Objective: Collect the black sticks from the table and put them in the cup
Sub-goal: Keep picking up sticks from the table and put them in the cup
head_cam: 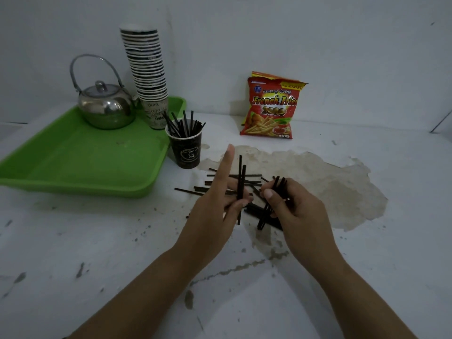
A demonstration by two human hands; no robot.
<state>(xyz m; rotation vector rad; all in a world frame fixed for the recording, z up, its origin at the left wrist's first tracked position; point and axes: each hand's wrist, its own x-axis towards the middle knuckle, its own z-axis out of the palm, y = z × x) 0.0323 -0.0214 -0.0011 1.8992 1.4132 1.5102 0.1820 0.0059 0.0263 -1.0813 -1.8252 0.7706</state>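
Two hands work above the desk (97, 241): the left hand (215, 204) pinches two upright black sticks (241, 182), index finger extended; the right hand (297, 211) grips a small bundle (271, 201). More loose sticks (220, 183) lie scattered beneath. The black cup (187, 150), just beside the green tray (80, 162), holds several sticks.

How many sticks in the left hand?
2: both black sticks stand near upright, pinched in the left hand, apart from the right hand's bundle. More may be hidden behind fingers.

Black sticks (241, 182) in both hands
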